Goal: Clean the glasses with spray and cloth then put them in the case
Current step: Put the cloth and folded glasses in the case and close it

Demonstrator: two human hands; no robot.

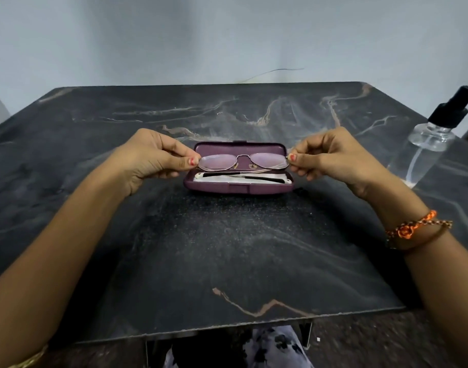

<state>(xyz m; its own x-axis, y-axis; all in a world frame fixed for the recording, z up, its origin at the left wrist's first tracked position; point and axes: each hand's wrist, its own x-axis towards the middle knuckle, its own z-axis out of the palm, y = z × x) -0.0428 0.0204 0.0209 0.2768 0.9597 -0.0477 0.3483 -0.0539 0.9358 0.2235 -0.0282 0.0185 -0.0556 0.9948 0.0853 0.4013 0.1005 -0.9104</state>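
Glasses (244,162): thin metal frame, folded, both hands' fingers pinching ends over open case (238,185).

Over a dark marbled table (227,261), the left hand (150,158) and right hand (331,158) pinch the ends of folded glasses (243,162) — held above an open purple case (238,188) — a spray bottle (429,139) at right.

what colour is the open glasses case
Purple, inside and out: the case shows best in the head view.

Plain room, likely a home, dark marble-look table (227,248), bare pale wall (227,35), patterned floor (373,341)
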